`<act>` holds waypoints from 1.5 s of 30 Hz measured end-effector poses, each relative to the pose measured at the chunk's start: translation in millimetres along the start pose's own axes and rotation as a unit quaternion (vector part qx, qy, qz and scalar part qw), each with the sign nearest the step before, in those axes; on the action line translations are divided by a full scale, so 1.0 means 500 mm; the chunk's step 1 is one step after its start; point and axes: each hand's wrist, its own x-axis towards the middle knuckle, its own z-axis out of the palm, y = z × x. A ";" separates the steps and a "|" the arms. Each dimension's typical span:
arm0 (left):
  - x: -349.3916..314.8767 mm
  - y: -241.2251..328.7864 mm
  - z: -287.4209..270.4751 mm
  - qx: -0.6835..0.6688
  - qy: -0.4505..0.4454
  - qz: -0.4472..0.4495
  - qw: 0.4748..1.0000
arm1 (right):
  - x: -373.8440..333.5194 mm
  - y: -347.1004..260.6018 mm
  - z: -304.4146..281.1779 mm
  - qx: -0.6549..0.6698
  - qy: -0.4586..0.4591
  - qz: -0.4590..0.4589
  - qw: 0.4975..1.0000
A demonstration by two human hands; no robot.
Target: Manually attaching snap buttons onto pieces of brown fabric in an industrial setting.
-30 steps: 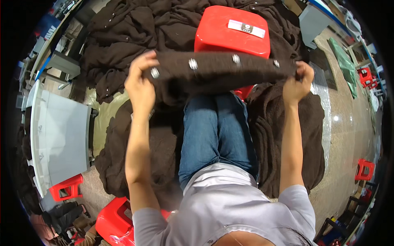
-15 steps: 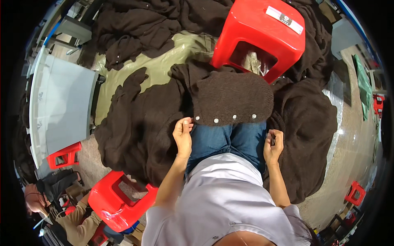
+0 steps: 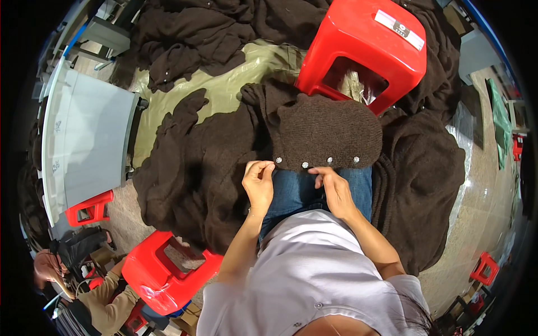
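A dark brown knitted garment [image 3: 330, 131] lies folded over my knees. Several round, sparkling buttons sit along its near edge, among them a button [image 3: 305, 165] second from the left. My left hand [image 3: 259, 185] is at the edge's left corner, by the leftmost button [image 3: 279, 160]. Its thumb and index finger are pinched together; whatever is between them is too small to make out. My right hand [image 3: 336, 191] reaches in from the right just below the second button. Its index finger is stretched toward the garment's edge, with the thumb apart beneath it.
More brown knitwear [image 3: 196, 168] is heaped on both sides and ahead, partly on yellowish plastic sheeting [image 3: 224, 84]. A red stool [image 3: 375, 45] stands just beyond my knees, another red stool [image 3: 168, 274] at lower left. A pale panel [image 3: 89, 140] stands left. A person [image 3: 106, 305] sits at lower left.
My right hand has moved left and inward, from beside my right thigh to the garment's edge, and its curled fingers have straightened. My left hand stays pinched at the left corner.
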 end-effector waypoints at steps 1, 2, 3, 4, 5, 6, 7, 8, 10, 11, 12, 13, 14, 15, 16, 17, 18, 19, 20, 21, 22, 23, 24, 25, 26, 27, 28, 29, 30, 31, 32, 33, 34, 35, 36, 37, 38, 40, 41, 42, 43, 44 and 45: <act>-0.003 0.031 0.004 0.056 0.015 0.091 0.994 | 0.015 -0.021 0.010 0.034 -0.022 0.059 0.997; -0.006 0.051 0.006 0.110 0.029 0.182 0.977 | 0.030 -0.028 0.019 0.034 -0.020 0.060 0.997; -0.004 0.054 0.008 0.106 0.016 0.233 0.967 | 0.047 -0.032 0.026 0.071 -0.065 0.127 0.987; -0.018 0.071 0.011 0.037 -0.024 0.150 0.988 | 0.060 -0.036 0.036 0.107 -0.110 0.193 0.969; -0.021 0.074 0.013 0.002 -0.046 0.126 0.991 | 0.070 -0.040 0.050 0.181 -0.099 0.244 0.948; -0.024 0.074 0.014 -0.034 -0.068 0.102 0.992 | 0.076 -0.038 0.057 0.182 -0.095 0.245 0.947; -0.026 0.072 0.015 -0.033 -0.069 0.102 0.992 | 0.083 -0.032 0.064 0.199 -0.107 0.291 0.930; -0.028 0.068 0.016 -0.083 -0.073 0.069 0.991 | 0.086 -0.026 0.069 0.215 -0.118 0.336 0.909; -0.028 0.056 0.017 -0.132 -0.077 0.035 0.988 | 0.084 -0.023 0.074 0.225 -0.109 0.353 0.902; -0.028 0.049 0.016 -0.140 -0.073 0.030 0.987 | 0.085 -0.025 0.073 0.214 -0.115 0.347 0.906; -0.029 0.042 0.015 -0.147 -0.069 0.025 0.986 | 0.085 -0.027 0.074 0.203 -0.121 0.342 0.910; -0.028 0.040 0.018 -0.149 -0.072 0.025 0.986 | 0.083 -0.024 0.075 0.202 -0.117 0.343 0.910; -0.029 0.038 0.019 -0.162 -0.074 0.018 0.984 | 0.082 -0.021 0.079 0.169 -0.109 0.327 0.923; -0.029 0.036 0.021 -0.176 -0.076 0.012 0.981 | 0.081 -0.018 0.081 0.135 -0.101 0.311 0.935; -0.028 0.035 0.019 -0.175 -0.077 0.012 0.981 | 0.082 -0.018 0.084 0.136 -0.100 0.311 0.935; -0.027 0.034 0.018 -0.170 -0.077 0.011 0.982 | 0.083 -0.017 0.085 0.127 -0.097 0.312 0.937; -0.026 0.032 0.017 -0.165 -0.078 0.011 0.983 | 0.083 -0.017 0.086 0.117 -0.094 0.312 0.938; -0.027 0.034 0.017 -0.165 -0.079 0.011 0.983 | 0.084 -0.017 0.087 0.118 -0.093 0.312 0.938; -0.028 0.036 0.016 -0.159 -0.074 0.013 0.984 | 0.084 -0.017 0.087 0.125 -0.094 0.316 0.936; -0.029 0.038 0.016 -0.154 -0.070 0.015 0.986 | 0.085 -0.018 0.087 0.132 -0.096 0.319 0.934; -0.030 0.038 0.016 -0.153 -0.070 0.015 0.986 | 0.086 -0.019 0.087 0.133 -0.095 0.319 0.934; -0.031 0.039 0.016 -0.151 -0.069 0.014 0.986 | 0.089 -0.022 0.087 0.142 -0.100 0.347 0.922; -0.032 0.039 0.016 -0.149 -0.067 0.013 0.986 | 0.091 -0.023 0.087 0.152 -0.105 0.374 0.909; -0.033 0.039 0.016 -0.149 -0.067 0.012 0.986 | 0.090 -0.020 0.087 0.152 -0.105 0.374 0.909; -0.034 0.039 0.015 -0.159 -0.068 0.004 0.985 | 0.088 -0.014 0.087 0.196 -0.109 0.385 0.895; -0.034 0.039 0.015 -0.168 -0.068 -0.005 0.983 | 0.087 -0.010 0.086 0.238 -0.113 0.395 0.880; -0.035 0.036 0.013 -0.168 -0.068 -0.005 0.983 | 0.089 -0.012 0.084 0.239 -0.113 0.396 0.880; -0.036 0.033 0.010 -0.163 -0.078 0.004 0.983 | 0.091 -0.017 0.081 0.259 -0.120 0.415 0.864; -0.036 0.029 0.008 -0.159 -0.087 0.014 0.983 | 0.092 -0.019 0.080 0.278 -0.127 0.433 0.848; -0.036 0.029 0.008 -0.159 -0.088 0.014 0.983 | 0.091 -0.018 0.080 0.278 -0.126 0.433 0.848; -0.035 0.028 0.008 -0.156 -0.091 0.020 0.983 | 0.090 -0.016 0.080 0.289 -0.127 0.435 0.844; -0.035 0.028 0.008 -0.152 -0.094 0.026 0.983 | 0.089 -0.014 0.081 0.299 -0.127 0.436 0.839; -0.035 0.026 0.006 -0.152 -0.094 0.026 0.984 | 0.088 -0.011 0.082 0.299 -0.127 0.436 0.839; -0.034 0.024 0.005 -0.151 -0.099 0.033 0.983 | 0.088 -0.008 0.083 0.300 -0.129 0.433 0.840; -0.034 0.023 0.004 -0.151 -0.105 0.040 0.982 | 0.087 -0.007 0.083 0.300 -0.130 0.430 0.842; -0.034 0.023 0.003 -0.151 -0.106 0.039 0.982 | 0.087 -0.011 0.082 0.300 -0.129 0.430 0.842; -0.035 0.024 0.003 -0.162 -0.092 0.016 0.982 | 0.086 -0.018 0.081 0.272 -0.128 0.427 0.853; -0.030 0.025 -0.002 -0.178 -0.050 -0.023 0.983 | 0.078 -0.023 0.075 0.244 -0.122 0.423 0.864; -0.024 0.017 -0.012 -0.174 -0.014 -0.043 0.984 | 0.068 -0.024 0.069 0.240 -0.152 0.413 0.865; -0.016 0.001 -0.023 -0.169 0.021 -0.064 0.983 | 0.056 -0.025 0.061 0.236 -0.182 0.403 0.866; -0.009 -0.006 -0.030 -0.130 0.050 -0.065 0.988 | 0.045 -0.020 0.052 0.231 -0.198 0.388 0.870; -0.008 -0.012 -0.033 -0.051 0.081 -0.043 0.995 | 0.032 -0.017 0.042 0.230 -0.194 0.388 0.871; -0.012 -0.019 -0.032 0.008 0.097 0.023 0.995 | 0.020 -0.014 0.032 0.228 -0.204 0.375 0.875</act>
